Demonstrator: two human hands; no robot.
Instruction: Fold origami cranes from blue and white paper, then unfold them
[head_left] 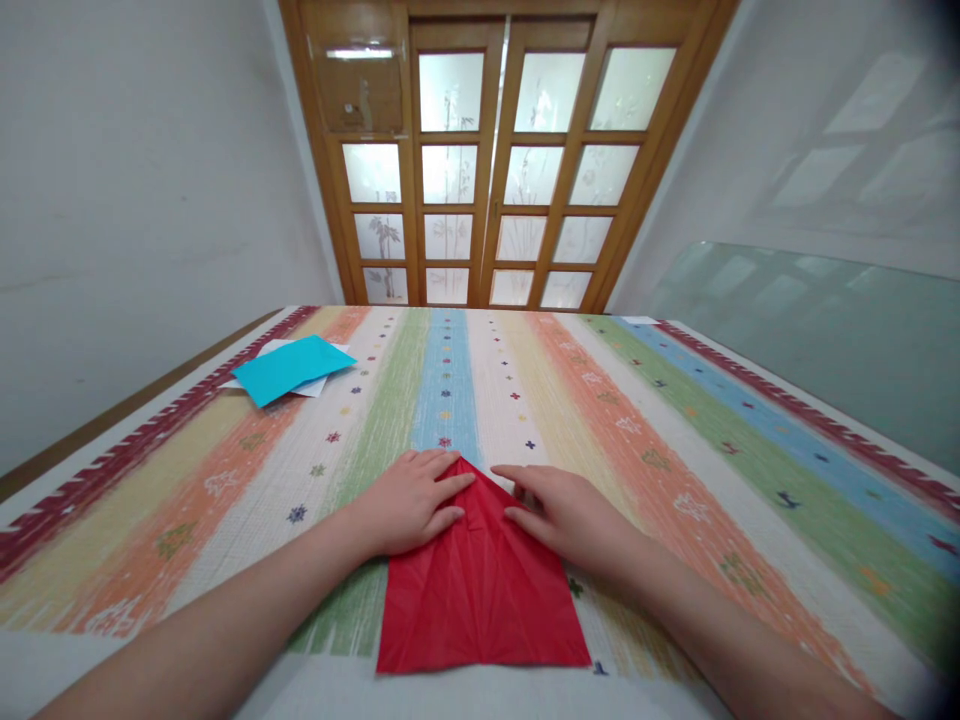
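Note:
A sheet of red folded paper [484, 600] lies on the striped tablecloth in front of me, its pointed end away from me and its wide edge near me. Creases fan out across it. My left hand [409, 505] rests on its upper left side, fingers spread, with some fingertips on the paper close to the point. At the upper right edge is my right hand [566, 515]. Its thumb touches the paper, while the index finger stretches out beyond the slanted edge. The other fingers of that hand are partly hidden.
Blue paper [296, 368] lies over white paper [319, 387] at the table's far left. The striped tablecloth [442, 350] covers the table. Walls stand on both sides, a glass panel [810, 350] leans at right, and wooden doors [495, 150] are beyond.

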